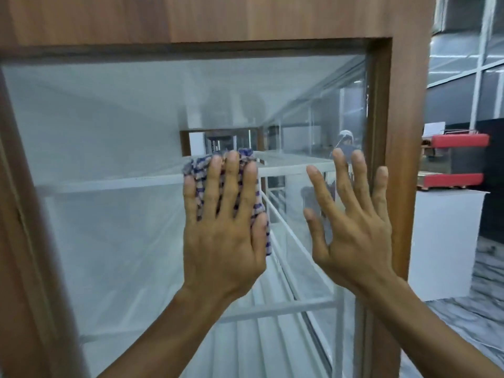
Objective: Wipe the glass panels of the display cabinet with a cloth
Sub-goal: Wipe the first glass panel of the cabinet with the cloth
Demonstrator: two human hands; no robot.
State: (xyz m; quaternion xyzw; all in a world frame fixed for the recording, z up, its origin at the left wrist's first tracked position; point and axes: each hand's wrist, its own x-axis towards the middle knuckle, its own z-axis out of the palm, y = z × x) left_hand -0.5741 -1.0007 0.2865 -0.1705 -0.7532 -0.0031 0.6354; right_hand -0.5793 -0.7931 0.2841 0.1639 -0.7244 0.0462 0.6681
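checked blue-and-pale cloth (194,165) lies bunched under the left hand (223,233), whose straight fingers press it flat against the glass panel (109,126). just beside it the right hand (351,225) is spread wide at the glass, holding nothing, near the wooden frame (403,159). white shelves (109,184) show behind the pane.

Blue-and-white checked cloth (245,186), brown wood-grain cabinet frame (403,132), white shelf rails (109,184), red padded bars (461,140), grey marbled floor (485,282)
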